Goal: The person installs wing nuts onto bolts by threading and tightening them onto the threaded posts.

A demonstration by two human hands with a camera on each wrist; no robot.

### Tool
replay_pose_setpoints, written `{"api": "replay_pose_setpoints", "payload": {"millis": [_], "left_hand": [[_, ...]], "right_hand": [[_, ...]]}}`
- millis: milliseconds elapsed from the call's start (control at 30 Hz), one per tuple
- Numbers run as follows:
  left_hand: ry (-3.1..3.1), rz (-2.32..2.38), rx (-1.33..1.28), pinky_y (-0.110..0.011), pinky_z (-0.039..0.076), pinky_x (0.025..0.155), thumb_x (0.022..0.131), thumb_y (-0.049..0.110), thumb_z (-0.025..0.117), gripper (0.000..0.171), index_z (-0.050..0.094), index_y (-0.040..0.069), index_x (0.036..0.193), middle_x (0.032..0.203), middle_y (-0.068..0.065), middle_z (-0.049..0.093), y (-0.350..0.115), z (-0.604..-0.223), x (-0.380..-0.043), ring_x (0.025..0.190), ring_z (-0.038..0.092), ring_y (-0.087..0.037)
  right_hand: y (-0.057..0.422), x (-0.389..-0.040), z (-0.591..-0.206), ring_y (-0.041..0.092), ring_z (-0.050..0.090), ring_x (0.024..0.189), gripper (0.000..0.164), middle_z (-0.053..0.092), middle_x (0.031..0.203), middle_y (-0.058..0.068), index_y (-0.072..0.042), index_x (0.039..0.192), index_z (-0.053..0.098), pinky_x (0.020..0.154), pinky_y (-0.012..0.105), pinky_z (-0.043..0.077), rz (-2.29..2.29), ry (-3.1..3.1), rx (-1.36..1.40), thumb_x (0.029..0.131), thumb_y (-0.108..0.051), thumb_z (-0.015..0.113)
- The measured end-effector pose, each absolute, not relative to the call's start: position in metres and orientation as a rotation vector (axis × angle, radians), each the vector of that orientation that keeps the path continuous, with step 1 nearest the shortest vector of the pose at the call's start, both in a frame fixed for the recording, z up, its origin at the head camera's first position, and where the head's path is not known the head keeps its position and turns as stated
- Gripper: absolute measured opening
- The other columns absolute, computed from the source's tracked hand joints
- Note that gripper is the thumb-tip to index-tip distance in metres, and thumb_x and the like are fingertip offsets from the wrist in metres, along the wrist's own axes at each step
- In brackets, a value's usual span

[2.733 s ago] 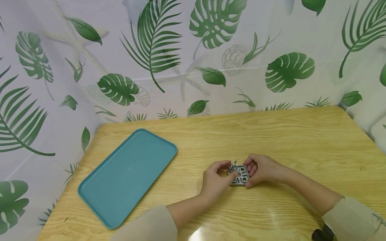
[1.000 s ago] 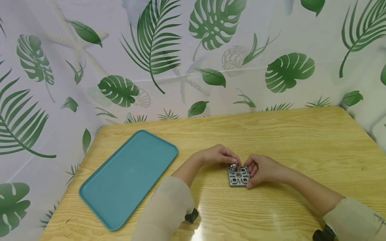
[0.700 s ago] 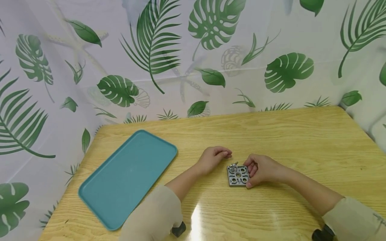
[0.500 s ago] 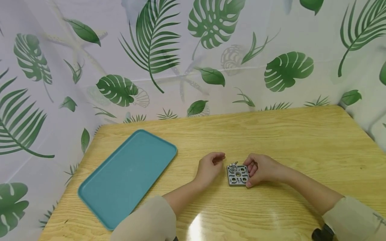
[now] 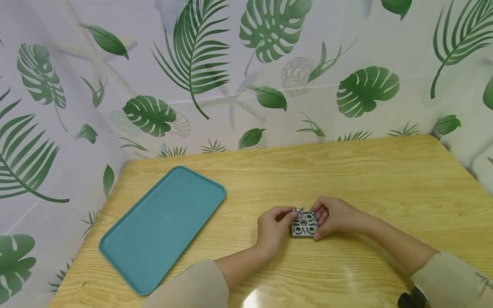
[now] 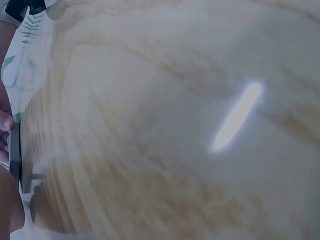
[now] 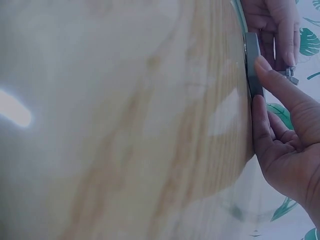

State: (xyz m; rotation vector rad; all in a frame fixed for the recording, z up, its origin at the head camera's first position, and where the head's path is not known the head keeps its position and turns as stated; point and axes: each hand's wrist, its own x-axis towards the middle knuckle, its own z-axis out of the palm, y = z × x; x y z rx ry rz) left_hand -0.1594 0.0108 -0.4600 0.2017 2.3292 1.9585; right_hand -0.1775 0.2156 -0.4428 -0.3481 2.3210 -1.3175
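Observation:
A square grey metal plate [image 5: 304, 229] with several round holes lies on the wooden table. My right hand [image 5: 334, 215] grips its right edge, thumb at the near corner and fingers along the side. At the plate's far left corner stands a small shiny metal screw [image 5: 300, 210] with a bar-like head. The thumb and forefinger of my left hand [image 5: 271, 229] pinch this screw from the left. In the right wrist view, the plate [image 7: 253, 60] appears edge-on, with the screw head [image 7: 291, 76] beside my left fingertips. The screw's lower part is hidden.
A teal rectangular tray [image 5: 165, 226] lies on the left of the table [image 5: 366, 179]. Behind the table hangs a white cloth [image 5: 227, 64] printed with green leaves. A black object [image 5: 412, 298] is by my right sleeve.
My left hand has moved from the plate's far side, away to the left, and back to the screw from the near left. The right hand and plate have stayed in place.

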Motion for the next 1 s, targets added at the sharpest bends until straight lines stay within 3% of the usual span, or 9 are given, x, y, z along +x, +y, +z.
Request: {"api": "replay_pose_setpoints", "payload": {"millis": [200, 433, 767, 1000], "left_hand": [[2.343, 1.895, 0.368, -0.017, 0.050, 0.081, 0.090, 0.014, 0.063, 0.016, 0.072, 0.003, 0.099, 0.098, -0.005, 0.071, 0.006, -0.463, -0.170, 0.093, 0.064, -0.008], [2.133, 1.612, 0.622, -0.019, 0.047, 0.090, 0.095, 0.015, 0.056, 0.023, 0.069, 0.001, 0.107, 0.107, -0.008, 0.070, -0.008, -0.459, -0.205, 0.104, 0.062, -0.009], [1.884, 1.137, 0.946, -0.016, 0.045, 0.087, 0.098, 0.010, 0.051, 0.023, 0.067, -0.002, 0.110, 0.110, -0.014, 0.067, -0.006, -0.441, -0.256, 0.093, 0.057, -0.002], [1.801, 1.107, 0.921, -0.017, 0.046, 0.085, 0.098, 0.008, 0.050, 0.024, 0.066, -0.005, 0.110, 0.107, -0.013, 0.068, -0.001, -0.438, -0.262, 0.090, 0.057, -0.004]], "right_hand": [[0.217, -0.179, -0.446, 0.019, 0.056, 0.077, 0.064, 0.057, 0.088, 0.010, 0.009, 0.109, 0.051, 0.066, 0.023, 0.051, -1.320, 2.315, -0.349, 0.061, -0.009, 0.089], [0.216, -0.179, -0.444, 0.018, 0.056, 0.077, 0.064, 0.057, 0.088, 0.010, 0.009, 0.109, 0.051, 0.066, 0.023, 0.051, -1.323, 2.310, -0.352, 0.060, -0.010, 0.089], [0.220, -0.180, -0.445, 0.016, 0.056, 0.076, 0.066, 0.057, 0.086, 0.010, 0.007, 0.105, 0.051, 0.066, 0.023, 0.051, -1.299, 2.316, -0.411, 0.059, -0.020, 0.090], [0.218, -0.181, -0.442, 0.018, 0.056, 0.078, 0.065, 0.057, 0.088, 0.010, 0.007, 0.106, 0.051, 0.067, 0.023, 0.051, -1.295, 2.307, -0.369, 0.060, -0.017, 0.090]]}}
